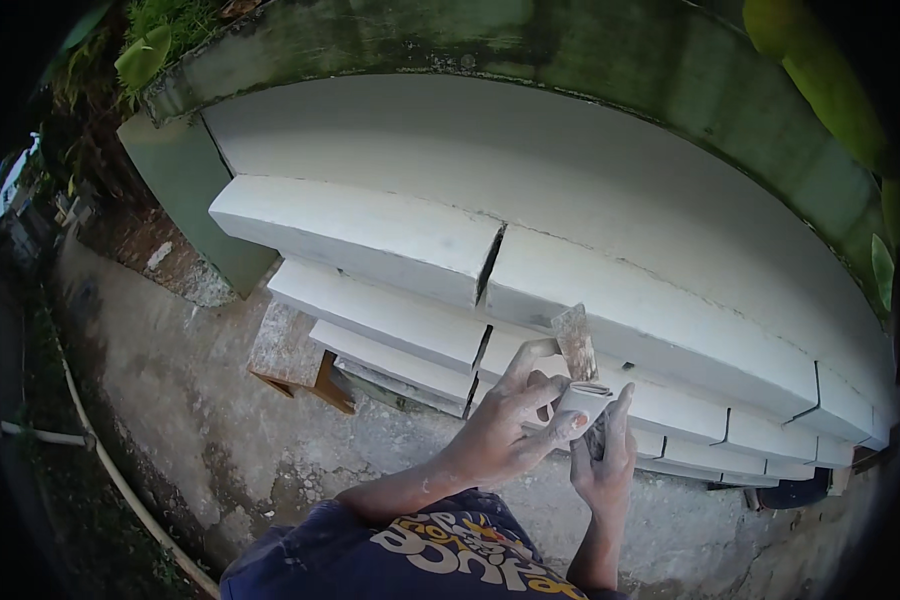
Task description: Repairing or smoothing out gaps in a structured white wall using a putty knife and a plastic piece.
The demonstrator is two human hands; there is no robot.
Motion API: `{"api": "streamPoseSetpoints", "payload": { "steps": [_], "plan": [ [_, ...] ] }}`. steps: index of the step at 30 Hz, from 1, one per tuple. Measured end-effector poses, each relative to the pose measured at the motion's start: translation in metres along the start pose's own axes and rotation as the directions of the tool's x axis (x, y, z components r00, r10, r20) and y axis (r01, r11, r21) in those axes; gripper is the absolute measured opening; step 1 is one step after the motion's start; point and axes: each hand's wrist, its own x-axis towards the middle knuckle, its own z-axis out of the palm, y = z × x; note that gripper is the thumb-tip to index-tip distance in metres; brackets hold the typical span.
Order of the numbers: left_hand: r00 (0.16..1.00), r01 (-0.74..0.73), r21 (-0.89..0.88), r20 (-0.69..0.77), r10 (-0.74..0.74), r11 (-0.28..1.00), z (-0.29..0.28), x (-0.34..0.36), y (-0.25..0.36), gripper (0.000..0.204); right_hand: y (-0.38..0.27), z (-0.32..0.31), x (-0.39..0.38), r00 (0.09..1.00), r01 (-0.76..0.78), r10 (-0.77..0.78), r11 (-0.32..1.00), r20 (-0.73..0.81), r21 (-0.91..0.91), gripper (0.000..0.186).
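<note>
My left hand (515, 420), coated in white dust, pinches a small folded whitish sheet (582, 400) that looks like sandpaper, its layered edge facing up. From behind the fingers of that hand rises a flat, worn strip (575, 343) with brown and white smears; its lower end is hidden. Close on the right is my right hand (605, 465), also dusty, with its fingers curled up under the sheet. Something dark grey shows in its palm, too covered to make out. Just beyond both hands run stepped white ledges (370, 222), split by narrow dark vertical gaps.
A low wooden stool (295, 345) with a dust-splashed top stands at the ledges' left end, near a green panel (185, 185). A mossy green rim (420, 50) curves above the white wall. On the far left, a pale pipe (110, 470) crosses the rough concrete ground (170, 370).
</note>
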Motion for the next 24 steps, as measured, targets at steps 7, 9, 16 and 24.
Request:
{"api": "streamPoseSetpoints", "payload": {
  "steps": [7,9,16,24],
  "plan": [
    [0.970,-0.133,-0.322,-0.235,0.057,0.937,0.004,0.067,-0.010,0.041,0.045,-0.056,-0.030,0.743,-0.323,0.156,0.935,-0.650,-0.145,0.070],
    [0.913,-0.259,-0.368,-0.395,0.103,0.893,0.006,0.089,-0.001,0.051,0.061,-0.080,-0.035,0.675,-0.322,0.061,0.921,-0.735,-0.220,0.067],
    [0.664,-0.498,-0.193,-0.712,0.229,0.845,-0.009,0.167,0.005,0.058,0.134,-0.176,-0.034,0.416,-0.364,-0.216,0.851,-0.883,-0.379,0.061],
    [0.327,-0.227,0.432,-0.810,0.486,0.873,-0.014,0.206,0.000,0.040,0.202,-0.265,-0.012,0.437,-0.198,-0.230,0.918,-0.870,-0.343,0.078]
  ]
}}
